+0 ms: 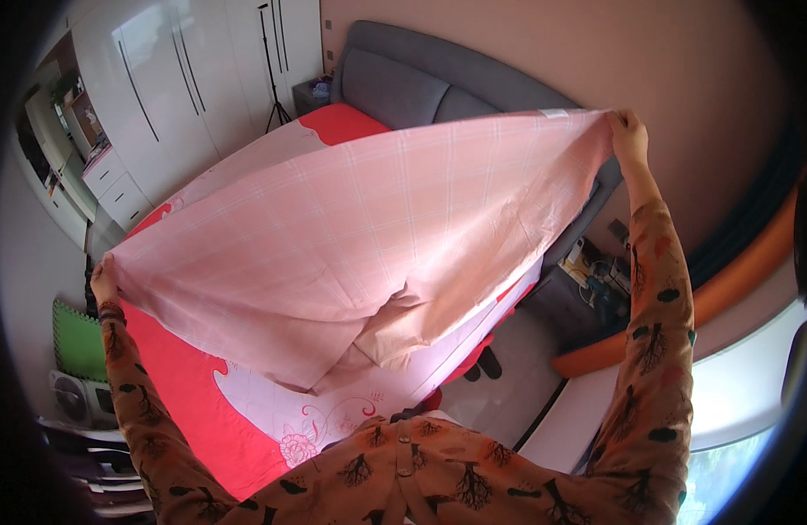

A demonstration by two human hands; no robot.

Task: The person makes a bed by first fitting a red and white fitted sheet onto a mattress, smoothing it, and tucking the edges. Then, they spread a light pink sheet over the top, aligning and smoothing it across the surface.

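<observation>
A pink plaid cloth, perhaps a duvet cover or sheet, is stretched wide between my raised arms. My left hand grips its left corner, and my right hand pinches the right corner, where a small white label shows close by. The middle of the cloth sags in folds over the bed. Below it lies a red and pale pink bed cover with a flower pattern. Much of the bed is hidden behind the cloth.
A grey padded headboard stands against the wall. White wardrobes and a black tripod stand are at the far left. On the right, a nightstand carries several small items; dark slippers lie on the floor.
</observation>
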